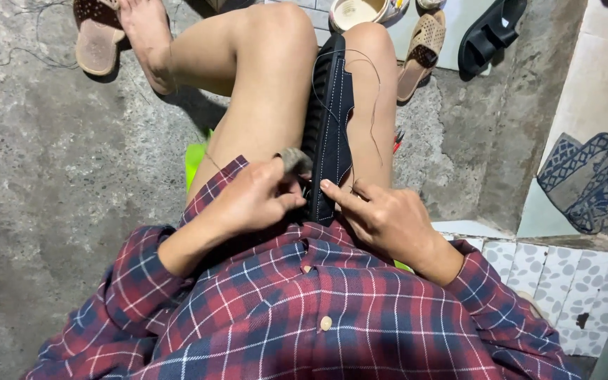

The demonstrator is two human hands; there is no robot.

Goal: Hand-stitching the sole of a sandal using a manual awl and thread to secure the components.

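1. Head view: a dark blue shoe [328,119] stood on edge, wedged between the person's bare knees.
2. The left hand [255,200] pinched a grey-handled tool [294,161] against the shoe's heel end.
3. The right hand [381,214] – fingers loosely curled – pressed its forefinger on the shoe; a thin thread [373,105] looped above.

Dark navy shoe [328,119] at centre, white stitch rows along its upper, black ribbed sole edge, dark thread looping off it. Left hand [251,200] pinches a grey, fuzzy tool handle [293,160]. Shirt [304,309] at 6 o'clock: red and navy plaid, thin white lines, pale buttons. Lime-green seat [195,158] peeks out at 9. Tan perforated sandals [96,35] at 11 and 1, black sandal [490,32] at 1. Blue cloth [585,179] with white lattice print at 3. Grey concrete floor [51,155]; pebble-print tiles [564,274] at 4.
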